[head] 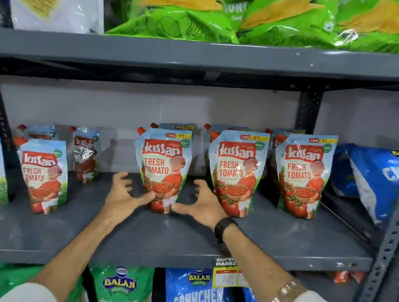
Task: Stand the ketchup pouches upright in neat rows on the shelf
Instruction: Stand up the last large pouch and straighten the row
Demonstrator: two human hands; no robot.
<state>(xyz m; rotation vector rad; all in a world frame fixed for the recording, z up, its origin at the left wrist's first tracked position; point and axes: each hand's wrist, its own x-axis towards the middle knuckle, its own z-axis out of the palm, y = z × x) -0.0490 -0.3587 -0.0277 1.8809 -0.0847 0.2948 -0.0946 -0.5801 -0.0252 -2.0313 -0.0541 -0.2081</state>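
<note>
At 6 o'clock, both forearms reach over the shelf edge. Left hand: fingers spread, thumb touching the lower left of the centre pouch. Right hand: fingers spread, thumb just beside that pouch's base; contact unclear. Neither hand is closed on it. Pouch upright at 12 o'clock. Two more pouches upright in the front row toward 2 o'clock, others behind them. Pouches at 9 o'clock upright, blurred.
</note>
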